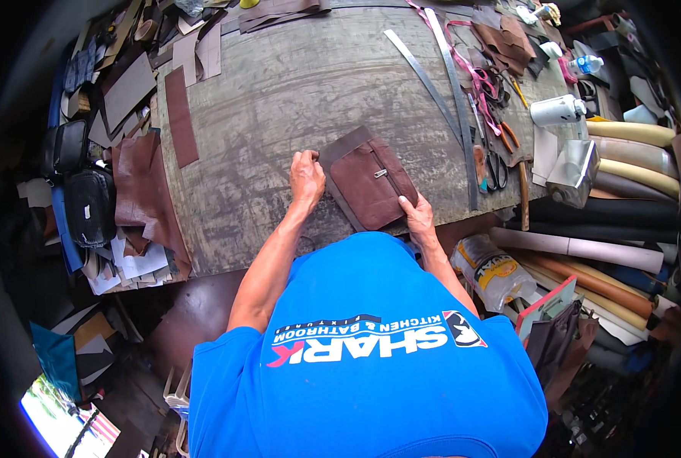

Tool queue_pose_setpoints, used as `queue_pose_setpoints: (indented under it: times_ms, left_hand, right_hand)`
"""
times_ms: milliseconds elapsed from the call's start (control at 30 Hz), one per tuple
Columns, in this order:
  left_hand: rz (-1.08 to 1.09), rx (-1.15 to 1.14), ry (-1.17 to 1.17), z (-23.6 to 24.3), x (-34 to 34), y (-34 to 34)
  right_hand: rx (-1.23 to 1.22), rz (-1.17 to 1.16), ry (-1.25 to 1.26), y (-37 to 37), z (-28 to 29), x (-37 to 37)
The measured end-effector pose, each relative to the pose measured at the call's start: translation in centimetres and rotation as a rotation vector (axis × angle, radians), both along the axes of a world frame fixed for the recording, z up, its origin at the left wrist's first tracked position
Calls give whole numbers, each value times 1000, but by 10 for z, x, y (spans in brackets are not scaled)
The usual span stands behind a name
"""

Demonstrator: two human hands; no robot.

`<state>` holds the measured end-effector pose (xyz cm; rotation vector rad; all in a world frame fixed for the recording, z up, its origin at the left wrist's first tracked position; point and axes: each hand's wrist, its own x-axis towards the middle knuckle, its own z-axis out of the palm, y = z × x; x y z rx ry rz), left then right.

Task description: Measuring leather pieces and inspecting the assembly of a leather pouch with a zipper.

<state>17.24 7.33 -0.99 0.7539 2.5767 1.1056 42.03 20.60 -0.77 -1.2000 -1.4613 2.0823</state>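
A brown rectangular leather pouch point(363, 191) with a zipped slot lies on a slightly larger dark flat piece point(342, 146) at the table's near middle. My right hand point(419, 217) grips the pouch's lower right corner, thumb on top and fingers hidden beneath. Just left of the dark piece, my left hand point(307, 183) has its fingers curled closed; whatever is between the fingertips is too small to make out.
The worn table point(241, 114) holds metal rulers point(424, 84), scissors point(497, 169), pliers, pink tape and a white container point(554, 109) on the right. Leather scraps point(143, 175) and black cases point(88, 206) crowd the left. Material rolls point(630, 133) fill the right side.
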Motion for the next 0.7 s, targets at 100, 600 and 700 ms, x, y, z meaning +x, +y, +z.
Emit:
queue_pose_setpoints:
  times_ms: [100, 600, 700]
  left_hand:
    - [11, 105, 15, 1, -10, 7]
    - [-165, -163, -298, 49, 1, -22]
    - [-12, -272, -907, 51, 17, -29]
  right_hand:
    - [-89, -32, 43, -1, 11, 2]
    - [-382, 90, -26, 5, 33, -33]
    - [-506, 48, 96, -1, 25, -33]
